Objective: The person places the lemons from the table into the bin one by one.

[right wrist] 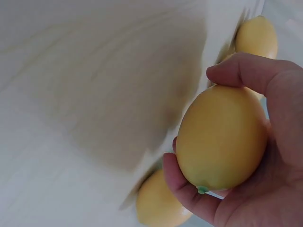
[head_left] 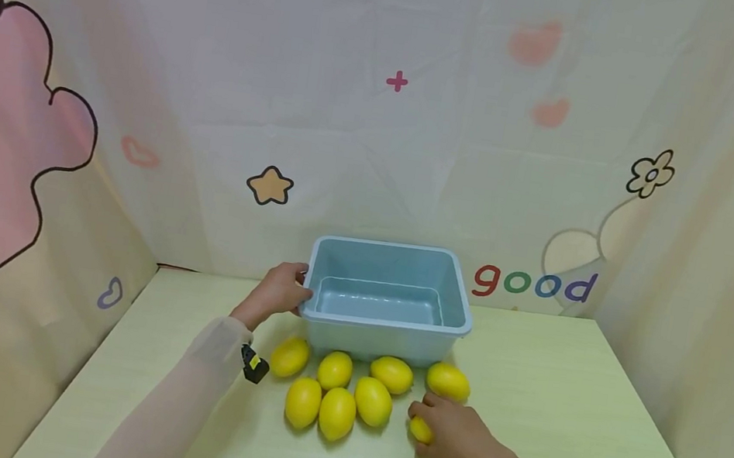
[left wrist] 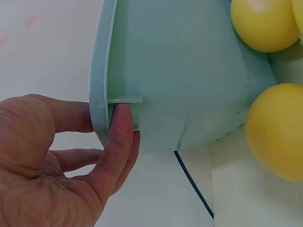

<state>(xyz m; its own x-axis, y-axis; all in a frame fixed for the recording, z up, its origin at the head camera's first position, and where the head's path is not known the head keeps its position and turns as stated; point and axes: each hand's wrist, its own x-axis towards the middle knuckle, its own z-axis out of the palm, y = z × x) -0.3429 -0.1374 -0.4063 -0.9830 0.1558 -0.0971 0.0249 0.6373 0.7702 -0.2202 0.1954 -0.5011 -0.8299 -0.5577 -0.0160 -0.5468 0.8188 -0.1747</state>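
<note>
My left hand [head_left: 277, 291] grips the left rim of a light blue plastic bin [head_left: 386, 345], thumb and fingers on either side of the edge in the left wrist view. Nothing lies inside the bin. A yellow lemon [right wrist: 222, 137] with a small green tip is held in my right hand [head_left: 454, 433], fingers and thumb curled round it; in the head view the hand covers most of it. Just beyond that hand sits another lemon [head_left: 448, 381]. Several more lemons [head_left: 337, 414] lie in a loose group in front of the bin.
The bin stands at the back of the pale table [head_left: 531, 362], close to a patterned curtain [head_left: 351, 141]. Similar curtains hang along the left and right sides. A small black and yellow device [head_left: 254, 364] is strapped to the left wrist.
</note>
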